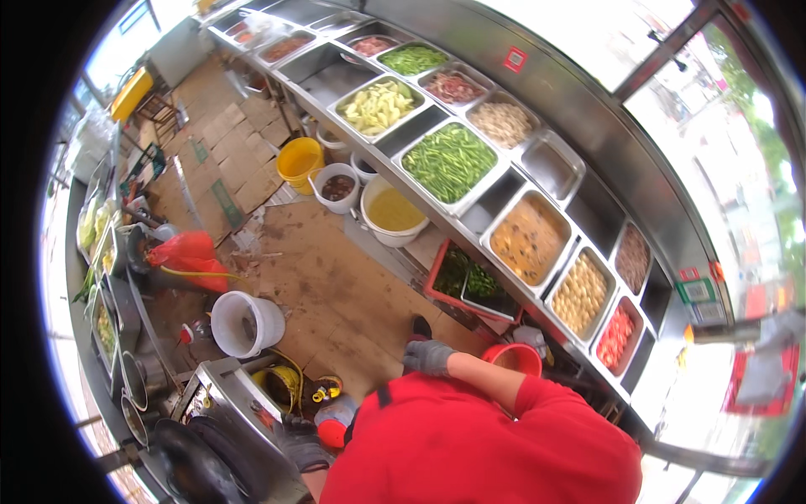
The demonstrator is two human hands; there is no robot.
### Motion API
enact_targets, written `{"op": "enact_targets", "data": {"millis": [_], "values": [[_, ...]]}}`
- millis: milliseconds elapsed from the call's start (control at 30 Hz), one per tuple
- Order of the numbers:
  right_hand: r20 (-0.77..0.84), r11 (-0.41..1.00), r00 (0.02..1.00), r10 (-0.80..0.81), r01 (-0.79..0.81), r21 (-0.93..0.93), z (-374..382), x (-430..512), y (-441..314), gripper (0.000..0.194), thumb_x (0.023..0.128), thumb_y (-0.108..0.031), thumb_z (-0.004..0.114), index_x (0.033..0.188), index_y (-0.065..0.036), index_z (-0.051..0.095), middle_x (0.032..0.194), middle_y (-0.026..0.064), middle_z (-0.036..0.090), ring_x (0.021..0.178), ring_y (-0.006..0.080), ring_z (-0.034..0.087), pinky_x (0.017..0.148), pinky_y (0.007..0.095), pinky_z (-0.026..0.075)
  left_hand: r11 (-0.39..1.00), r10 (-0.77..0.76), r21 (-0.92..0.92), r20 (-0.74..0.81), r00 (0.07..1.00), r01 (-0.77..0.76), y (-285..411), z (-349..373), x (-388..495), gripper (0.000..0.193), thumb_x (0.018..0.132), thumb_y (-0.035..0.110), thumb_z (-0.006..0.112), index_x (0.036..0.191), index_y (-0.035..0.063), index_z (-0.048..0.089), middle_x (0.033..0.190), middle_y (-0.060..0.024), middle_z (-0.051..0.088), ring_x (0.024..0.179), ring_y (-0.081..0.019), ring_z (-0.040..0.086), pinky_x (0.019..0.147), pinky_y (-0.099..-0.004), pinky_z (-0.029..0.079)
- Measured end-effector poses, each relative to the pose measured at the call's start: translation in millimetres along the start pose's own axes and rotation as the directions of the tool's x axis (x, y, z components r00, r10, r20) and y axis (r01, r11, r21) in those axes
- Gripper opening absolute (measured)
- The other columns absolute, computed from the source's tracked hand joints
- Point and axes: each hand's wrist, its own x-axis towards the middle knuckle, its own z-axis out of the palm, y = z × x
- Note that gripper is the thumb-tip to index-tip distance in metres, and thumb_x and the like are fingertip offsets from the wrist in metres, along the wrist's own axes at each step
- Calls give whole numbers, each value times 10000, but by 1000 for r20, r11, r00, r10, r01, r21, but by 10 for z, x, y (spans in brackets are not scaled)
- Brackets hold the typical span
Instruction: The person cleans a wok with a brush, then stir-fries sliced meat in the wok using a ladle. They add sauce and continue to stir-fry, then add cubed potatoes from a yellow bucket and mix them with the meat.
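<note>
My left hand (301, 441), in a dark grey glove, is beside the metal stove (217, 403) at the lower left; a small reddish object lies by its fingertips, and I cannot tell whether it is held. A black wok (189, 463) rests to the left of this hand. A red-capped plastic jug (334, 419) stands just right of it. My right hand (428, 358), gloved too, lies bent in front of my red top with its fingers curled; whether it holds anything is not visible. A red bucket (516, 359) stands near the right forearm.
A steel counter (441, 223) on the right bears trays of green vegetable pieces (450, 162), soup-like food (530, 238) and cut tomatoes (616, 337). A white bucket (245, 324), a yellow bucket (300, 160) and a tub of yellowish liquid (393, 211) stand on the cardboard-covered floor (315, 264).
</note>
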Motion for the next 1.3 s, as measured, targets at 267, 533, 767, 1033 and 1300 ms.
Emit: {"op": "enact_targets", "data": {"millis": [267, 533, 767, 1033, 1300], "values": [[-144, 976, 967, -208, 197, -89, -1175, 568, 751, 313, 926, -309, 541, 1067, -56, 660, 1015, 198, 672, 984, 366, 635, 866, 427, 491, 960, -271, 79, -2, 963, 270, -957, 1480, 423, 342, 990, 386, 489, 944, 118, 696, 821, -34, 672, 693, -193, 604, 653, -345, 507], [-114, 975, 981, 158, -137, 175, -1931, 1506, 303, 369, 900, -347, 607, 1113, -48, 649, 1017, 189, 693, 969, 335, 664, 856, 399, 509, 975, -154, 123, -223, 962, 185, -733, 2096, 1069, 225, 956, 314, 569, 918, 115, 667, 780, -14, 654, 667, -181, 584, 633, -328, 479], [-85, 997, 994, 69, -71, -16, -2105, 2859, -497, 363, 905, -363, 595, 1098, -61, 654, 1018, 213, 675, 995, 374, 635, 872, 418, 493, 964, -124, 206, -212, 969, 168, 65, 2628, 2571, 188, 924, 322, 615, 900, 143, 664, 748, 18, 626, 626, -175, 562, 601, -333, 481], [-232, 972, 972, 49, 6, 234, -2640, 3765, -1288, 284, 923, -285, 613, 1062, -41, 657, 957, 173, 688, 895, 317, 655, 825, 380, 497, 968, -123, 222, 33, 992, 113, 1087, 3786, 4041, 223, 985, 252, 504, 1029, 94, 656, 816, -33, 651, 706, -186, 590, 699, -347, 493], [-397, 813, 857, 329, -43, 581, -4091, 4843, -1233, 389, 887, -238, 693, 1173, 11, 607, 965, 133, 692, 828, 198, 637, 757, 308, 505, 931, -73, 354, -50, 996, 86, 865, 4814, 4856, 144, 912, 277, 634, 946, 154, 701, 813, 15, 684, 698, -157, 608, 652, -315, 498]]}}
